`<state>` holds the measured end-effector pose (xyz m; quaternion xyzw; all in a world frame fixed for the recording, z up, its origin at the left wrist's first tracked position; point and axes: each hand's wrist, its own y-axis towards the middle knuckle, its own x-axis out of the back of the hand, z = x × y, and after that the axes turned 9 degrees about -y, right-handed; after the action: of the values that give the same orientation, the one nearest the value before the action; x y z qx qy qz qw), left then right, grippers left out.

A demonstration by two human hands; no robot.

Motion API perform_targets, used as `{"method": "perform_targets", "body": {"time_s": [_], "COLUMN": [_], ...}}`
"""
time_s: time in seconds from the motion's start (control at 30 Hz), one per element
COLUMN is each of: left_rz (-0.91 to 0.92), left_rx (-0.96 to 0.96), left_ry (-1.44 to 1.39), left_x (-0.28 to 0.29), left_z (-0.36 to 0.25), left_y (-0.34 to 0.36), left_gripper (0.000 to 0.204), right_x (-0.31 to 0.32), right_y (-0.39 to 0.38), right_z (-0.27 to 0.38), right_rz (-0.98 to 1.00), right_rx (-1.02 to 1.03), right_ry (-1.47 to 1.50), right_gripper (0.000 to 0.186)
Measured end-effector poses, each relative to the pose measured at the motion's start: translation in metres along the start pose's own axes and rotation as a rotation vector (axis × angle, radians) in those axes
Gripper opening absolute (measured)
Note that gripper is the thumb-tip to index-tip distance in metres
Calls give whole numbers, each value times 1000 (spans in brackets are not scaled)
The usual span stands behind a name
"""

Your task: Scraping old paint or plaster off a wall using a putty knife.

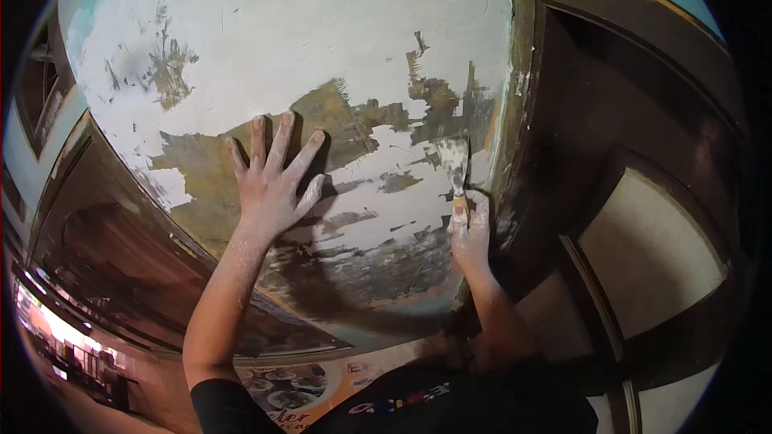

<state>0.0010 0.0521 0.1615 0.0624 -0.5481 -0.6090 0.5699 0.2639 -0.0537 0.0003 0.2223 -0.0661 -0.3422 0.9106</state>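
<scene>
In front of me is a wall [322, 32] with patchy white coating over a darker, greenish-brown surface. My left hand [273, 185] lies against a bare brown patch, fingers spread and dusted with white powder. To its right, my right hand [470, 233] grips the handle of a putty knife [454, 162], fingers wrapped round it. The blade points up and rests at or very near the wall, by the border of white and dark patches. White residue smears the blade. Whitish dust also covers my right hand.
A dark wooden door [635, 96] with lighter panels stands on the right, its frame [519, 72] edging the wall. At left is a brown panelled piece of woodwork [121, 241]. A printed sheet with food pictures [293, 386] lies below, by my body.
</scene>
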Motion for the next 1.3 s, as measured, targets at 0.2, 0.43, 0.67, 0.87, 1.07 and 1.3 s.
{"method": "perform_targets", "body": {"time_s": [0.2, 0.43, 0.67, 0.87, 1.07, 1.3], "left_rz": [-102, -244, -177, -298, -349, -339], "left_rx": [-58, -66, -70, -37, 46, 70], "left_ry": [104, 196, 142, 253, 217, 173], "left_x": [47, 62, 53, 72, 70, 63], "left_z": [17, 22, 10, 46, 43, 29], "left_y": [96, 151, 140, 169, 164, 151], "left_gripper": [63, 62, 61, 62, 61, 61], "right_x": [14, 10, 11, 8, 7, 2], "right_y": [11, 37, 45, 85, 71, 102], "right_z": [23, 62, 58, 126, 110, 158], "right_rz": [-110, -138, -61, -90, 13, -27], "right_rx": [477, 471, 559, 565, 435, 466], "right_ry": [-305, -323, -558, -598, -680, -691], "right_gripper": [38, 38, 46, 47, 43, 42]}}
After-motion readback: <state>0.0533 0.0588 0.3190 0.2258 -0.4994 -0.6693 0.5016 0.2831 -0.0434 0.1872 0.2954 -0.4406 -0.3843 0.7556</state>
